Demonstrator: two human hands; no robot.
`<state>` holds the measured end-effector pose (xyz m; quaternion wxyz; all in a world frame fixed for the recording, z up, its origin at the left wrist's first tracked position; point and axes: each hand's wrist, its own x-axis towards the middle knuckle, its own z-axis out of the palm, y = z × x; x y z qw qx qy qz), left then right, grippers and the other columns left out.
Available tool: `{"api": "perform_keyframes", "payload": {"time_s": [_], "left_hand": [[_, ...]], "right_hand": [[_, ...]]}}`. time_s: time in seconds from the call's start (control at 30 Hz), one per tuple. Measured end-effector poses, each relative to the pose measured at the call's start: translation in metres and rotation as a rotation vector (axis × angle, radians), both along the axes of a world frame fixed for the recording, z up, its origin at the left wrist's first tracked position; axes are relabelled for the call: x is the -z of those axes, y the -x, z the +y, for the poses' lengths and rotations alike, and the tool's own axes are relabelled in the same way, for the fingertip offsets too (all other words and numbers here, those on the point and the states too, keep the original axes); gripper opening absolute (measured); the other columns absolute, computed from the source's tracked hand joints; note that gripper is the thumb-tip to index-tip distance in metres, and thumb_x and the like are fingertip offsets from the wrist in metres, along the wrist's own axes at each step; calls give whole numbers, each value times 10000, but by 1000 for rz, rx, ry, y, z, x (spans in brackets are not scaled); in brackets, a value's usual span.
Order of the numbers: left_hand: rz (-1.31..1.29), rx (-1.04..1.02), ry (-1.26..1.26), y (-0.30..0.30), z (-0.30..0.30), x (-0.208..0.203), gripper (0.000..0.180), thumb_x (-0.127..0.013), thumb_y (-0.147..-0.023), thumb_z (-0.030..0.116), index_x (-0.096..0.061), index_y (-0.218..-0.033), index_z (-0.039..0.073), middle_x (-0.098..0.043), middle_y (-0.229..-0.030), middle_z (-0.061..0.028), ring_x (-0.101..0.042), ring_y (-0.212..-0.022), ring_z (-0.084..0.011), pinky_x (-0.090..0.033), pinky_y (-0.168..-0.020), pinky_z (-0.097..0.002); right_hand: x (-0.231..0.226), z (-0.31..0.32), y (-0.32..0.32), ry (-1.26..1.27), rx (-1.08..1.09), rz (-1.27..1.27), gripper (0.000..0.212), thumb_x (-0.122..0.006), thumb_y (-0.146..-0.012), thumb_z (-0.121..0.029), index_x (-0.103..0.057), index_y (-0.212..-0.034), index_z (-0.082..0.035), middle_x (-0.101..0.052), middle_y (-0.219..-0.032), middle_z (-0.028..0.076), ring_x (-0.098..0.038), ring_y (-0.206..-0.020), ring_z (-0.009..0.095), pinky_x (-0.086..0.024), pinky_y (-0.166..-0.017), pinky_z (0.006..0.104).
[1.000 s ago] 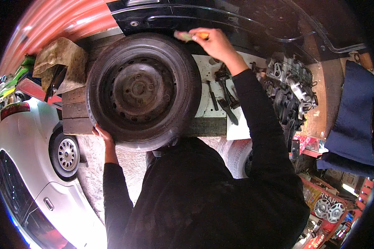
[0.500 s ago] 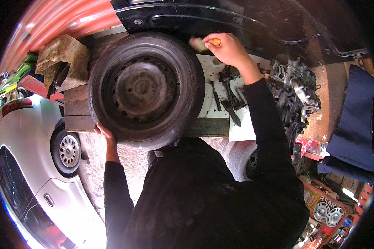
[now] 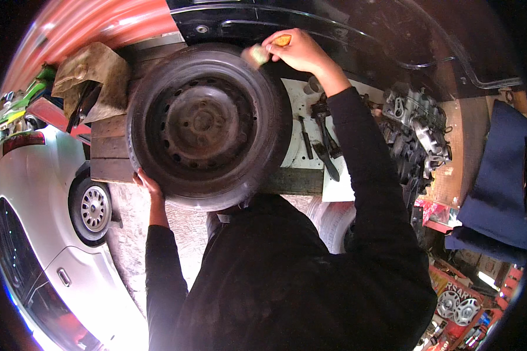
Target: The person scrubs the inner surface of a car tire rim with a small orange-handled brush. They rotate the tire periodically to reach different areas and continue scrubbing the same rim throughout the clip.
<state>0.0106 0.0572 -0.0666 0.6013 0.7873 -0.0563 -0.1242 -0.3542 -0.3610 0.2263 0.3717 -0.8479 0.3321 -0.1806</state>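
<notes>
A dirty wheel (image 3: 265,131), a black tyre on a dark steel rim (image 3: 204,121), lies on its side on the workbench and overhangs its front edge. At the tyre's lower left edge my left hand (image 3: 150,186) grips it, part of the fingers hidden by the rubber. My right hand (image 3: 301,52) is closed around the yellow handle of a small brush (image 3: 259,57). The brush head is smeared by motion over the tyre's upper right sidewall; whether it touches the rubber I cannot tell.
Right of the wheel, dark tools (image 3: 328,161) lie on a white panel, with an engine (image 3: 418,126) beyond. A cardboard box (image 3: 93,73) stands left on the wooden bench (image 3: 109,158). Behind is a black car panel (image 3: 357,29); a silver car (image 3: 58,216) stands lower left, another tyre (image 3: 332,225) below the bench.
My right hand has moved left and slightly away from me, carrying the brush from beside the tyre's upper right edge onto its sidewall. My left hand keeps its grip.
</notes>
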Motion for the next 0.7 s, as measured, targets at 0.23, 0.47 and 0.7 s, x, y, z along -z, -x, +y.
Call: {"api": "perform_keyframes", "payload": {"time_s": [0.23,0.47,0.7], "left_hand": [[49,-1,-66,18,-9,-13,723,-510,-997,511,-446,-1459,-41,-516,-1422,-249,-525,-1248,-357,-397,-1084,-430],[73,-31,13,8,-9,3,725,-522,-995,507,-436,-1468,-36,-503,-1437,-241,-514,-1259,-349,-392,-1088,-425],[68,14,-51,12,-8,-2,755,-502,-1003,529,-407,-1494,-36,-482,-1468,-243,-497,-1297,-356,-377,-1107,-426]], "right_hand": [[2,3,7,432,361,263,244,-734,-833,-224,-785,-1058,-143,-765,-993,136,-747,-913,299,-573,-847,400],[21,-18,15,259,304,270,237,-741,-883,-259,-772,-1041,-86,-764,-905,116,-741,-832,235,-575,-779,363],[20,-17,17,-447,256,-126,182,-751,-888,-190,-780,-992,-42,-764,-867,98,-733,-836,110,-583,-696,322]]}}
